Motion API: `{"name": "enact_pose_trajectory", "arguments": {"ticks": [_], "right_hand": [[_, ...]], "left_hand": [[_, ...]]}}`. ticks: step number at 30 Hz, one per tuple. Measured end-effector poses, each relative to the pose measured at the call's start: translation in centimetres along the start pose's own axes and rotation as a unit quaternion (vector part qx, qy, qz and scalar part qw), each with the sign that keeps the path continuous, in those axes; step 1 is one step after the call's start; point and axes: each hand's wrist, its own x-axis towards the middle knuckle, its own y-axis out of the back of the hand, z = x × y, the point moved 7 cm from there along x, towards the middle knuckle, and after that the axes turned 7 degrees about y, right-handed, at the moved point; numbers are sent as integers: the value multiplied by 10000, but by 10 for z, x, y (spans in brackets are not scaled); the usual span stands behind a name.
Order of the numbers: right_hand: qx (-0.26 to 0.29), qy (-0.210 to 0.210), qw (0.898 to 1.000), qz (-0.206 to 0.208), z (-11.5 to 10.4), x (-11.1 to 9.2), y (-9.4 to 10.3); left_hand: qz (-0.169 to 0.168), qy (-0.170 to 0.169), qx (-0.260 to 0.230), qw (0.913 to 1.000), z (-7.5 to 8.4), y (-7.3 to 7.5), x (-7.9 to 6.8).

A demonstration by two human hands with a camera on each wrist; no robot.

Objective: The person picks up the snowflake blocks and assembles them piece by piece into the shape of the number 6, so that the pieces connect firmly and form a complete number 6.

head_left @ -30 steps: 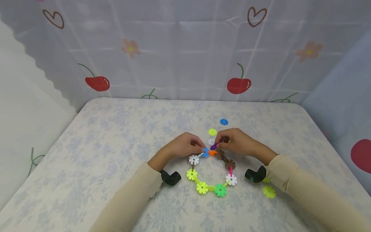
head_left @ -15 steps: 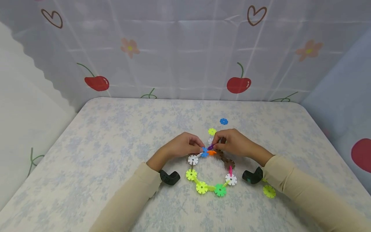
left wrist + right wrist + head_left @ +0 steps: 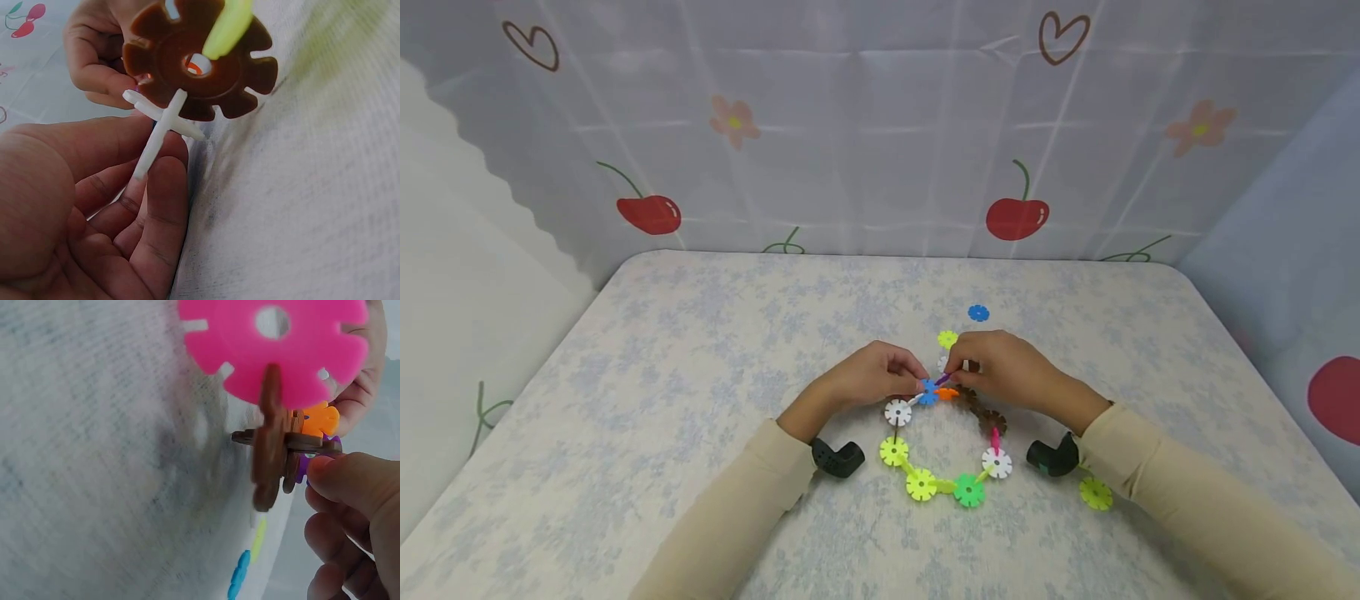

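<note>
A ring of interlocking snowflake discs lies on the table. My left hand [image 3: 868,371] pinches the blue disc [image 3: 928,394] at the ring's far side, with an orange disc [image 3: 948,393] beside it. My right hand [image 3: 1003,362] holds a purple disc [image 3: 943,379] nearly edge-on, right at the blue one; whether their slots are joined cannot be seen. In the left wrist view, a brown disc [image 3: 259,75] and crossed white discs [image 3: 153,147] stand before the fingers. A pink disc [image 3: 219,325] and brown discs [image 3: 269,450] partly cover the right wrist view.
Beyond the hands lie a loose blue disc [image 3: 978,313], a yellow disc [image 3: 947,338] and a white disc partly behind the right fingers. Another yellow disc [image 3: 1096,493] lies by the right sleeve. Dark wrist cameras [image 3: 838,459] sit low beside the ring. A printed curtain [image 3: 850,150] hangs behind the table.
My right hand has shifted slightly left, bringing the purple disc up to the blue one and turning it more edge-on. My left hand keeps its hold on the blue disc.
</note>
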Motion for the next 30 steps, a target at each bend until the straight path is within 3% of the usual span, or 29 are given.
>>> {"name": "enact_pose_trajectory", "arguments": {"ticks": [3,6,23,30], "right_hand": [[-407,225,9989,-16,-7,0,2],[-453,272,9986,-64,-9,0,2],[-259,340,9991,-79,-12,-1,2],[-12,827,9966,37,-18,0,-1]], "left_hand": [[-23,-18,-35,10000,0,0,0],[-41,-23,-46,10000,-1,0,0],[-45,-54,-44,10000,0,-2,1],[78,-44,153,9998,-3,0,2]]}}
